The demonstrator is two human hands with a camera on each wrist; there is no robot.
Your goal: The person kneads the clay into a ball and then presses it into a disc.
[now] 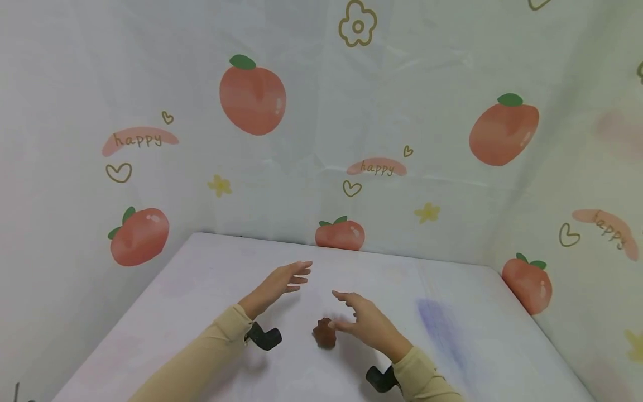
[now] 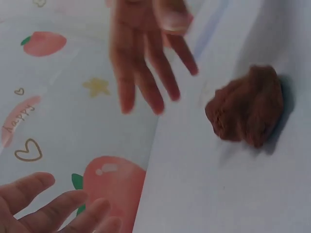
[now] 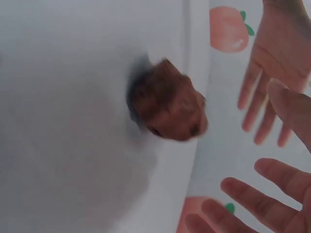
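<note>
A rough brown lump (image 1: 323, 336), which looks like clay, sits on the pale tabletop (image 1: 281, 368). Its surface is knobbly and uneven in the left wrist view, where the lump (image 2: 248, 107) casts a small shadow. My left hand (image 1: 277, 286) is raised beyond it to the left, fingers extended, holding nothing. Above and right of the lump is my right hand (image 1: 370, 324), its fingers spread; the thumb overlaps the lump's edge in the head view. From the right wrist, the lump (image 3: 167, 104) appears apart from both hands, and the palms roughly face each other.
Black wrist mounts (image 1: 267, 337) hang under both sleeves. A white curtain (image 1: 301, 151) printed with red fruit, hearts and "happy" lettering surrounds the table's back and sides. A bluish-purple smear (image 1: 442, 329) marks the tabletop on the right.
</note>
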